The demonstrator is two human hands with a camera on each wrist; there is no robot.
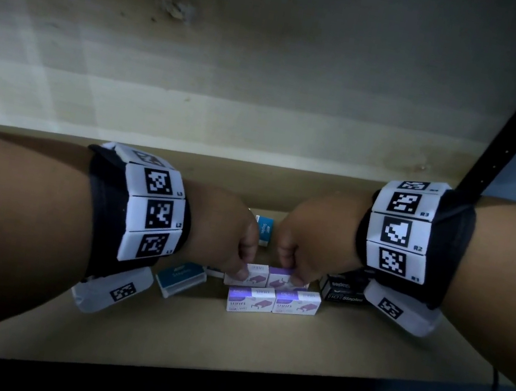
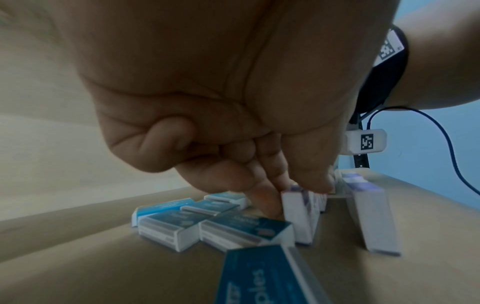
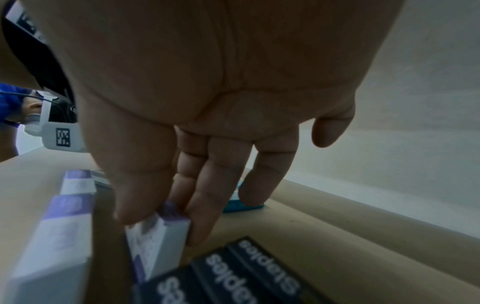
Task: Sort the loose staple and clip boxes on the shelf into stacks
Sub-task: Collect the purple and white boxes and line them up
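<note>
Your shelf (image 1: pixel 258 343) carried purple staple boxes (image 1: pixel 272 301) in two rows at its middle, teal boxes (image 2: pixel 215 224) lying flat to their left, and black boxes (image 1: pixel 345 288) to their right.

Both forearms are bare, with no sleeves. Each wrist carries a broad black fabric band (image 1: pixel 102 209) wrapped around it. Over the band on the left wrist runs a row of white rectangular tiles (image 1: pixel 153 211), each printed with a black square code marker and small labels such as L2 and L3. The right wrist's band (image 1: pixel 450 250) bears matching tiles (image 1: pixel 399 234) marked R1, R2, R3. Below each band hangs a white rounded camera housing (image 1: pixel 115 291) with its own code marker; the right one (image 1: pixel 401 312) matches. A thin dark cable (image 2: pixel 446 148), possibly blue, loops away from the right housing.
</note>
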